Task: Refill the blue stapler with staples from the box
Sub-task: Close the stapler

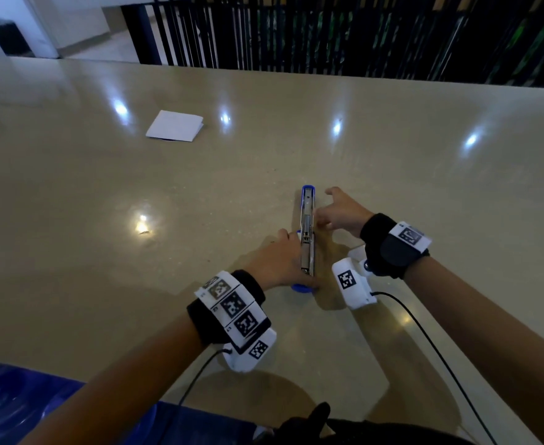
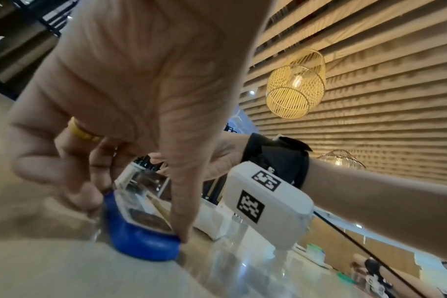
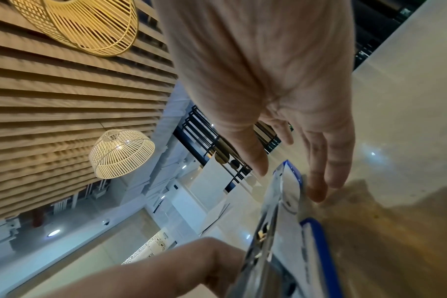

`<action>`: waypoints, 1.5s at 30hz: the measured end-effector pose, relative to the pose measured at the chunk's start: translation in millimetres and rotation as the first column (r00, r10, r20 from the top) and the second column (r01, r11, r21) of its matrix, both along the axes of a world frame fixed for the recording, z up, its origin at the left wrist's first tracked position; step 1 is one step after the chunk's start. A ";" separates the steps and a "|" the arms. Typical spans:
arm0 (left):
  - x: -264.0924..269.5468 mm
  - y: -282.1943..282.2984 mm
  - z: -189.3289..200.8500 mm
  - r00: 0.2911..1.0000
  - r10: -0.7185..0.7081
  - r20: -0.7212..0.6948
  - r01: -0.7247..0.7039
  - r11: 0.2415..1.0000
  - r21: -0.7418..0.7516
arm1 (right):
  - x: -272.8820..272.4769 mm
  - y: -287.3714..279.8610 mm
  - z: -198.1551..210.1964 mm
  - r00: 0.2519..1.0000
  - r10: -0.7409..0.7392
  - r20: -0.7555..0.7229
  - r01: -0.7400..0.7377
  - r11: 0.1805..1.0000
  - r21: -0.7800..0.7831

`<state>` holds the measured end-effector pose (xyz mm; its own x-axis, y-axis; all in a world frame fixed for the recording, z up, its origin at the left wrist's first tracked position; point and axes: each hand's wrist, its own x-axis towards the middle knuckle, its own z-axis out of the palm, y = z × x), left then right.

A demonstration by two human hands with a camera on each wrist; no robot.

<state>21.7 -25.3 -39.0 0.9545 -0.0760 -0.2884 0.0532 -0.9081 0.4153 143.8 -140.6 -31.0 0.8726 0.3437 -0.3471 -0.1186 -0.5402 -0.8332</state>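
The blue stapler (image 1: 306,234) lies folded open on the beige table (image 1: 424,162), near the person and roughly in the middle between the two forearms, its long axis pointing away from the body. Its metal staple channel faces up along the whole length, with blue plastic showing at the far tip and at the near end.

The left hand (image 1: 275,261) grips the near half of the stapler from the left side. In the left wrist view its thumb (image 2: 178,211) presses down against the rounded blue end, while the curled fingers (image 2: 72,193) sit against the opposite side, so the hand is clamped around the stapler's base.

The right hand (image 1: 341,210) is at the right side of the stapler's far half. Its fingers are spread and nearly straight, holding nothing. In the right wrist view the fingertips (image 3: 316,193) reach down to the table just beside the stapler's edge; whether they actually touch the stapler is hard to tell, as the picture is blurred there.

Each wrist carries a black band with a white camera housing covered in square black-and-white markers, and a thin black cable runs back from each toward the body.

Well apart, farther out and to the left on the table, a folded white paper (image 1: 175,126) lies flat. A dark slatted railing (image 1: 328,30) runs along the table's far edge.
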 end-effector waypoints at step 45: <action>10.1 82.2 8.6 0.982 0.073 0.172 -0.052 0.991 -0.119 | -59.1 31.7 5.0 0.649 0.550 0.525 -0.389 0.834 -0.392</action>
<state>31.9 57.0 -30.4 0.9934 -0.0372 -0.1085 0.0253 -0.8517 0.5234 84.7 -108.9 -26.1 0.6598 0.7489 0.0612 0.6775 -0.5577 -0.4795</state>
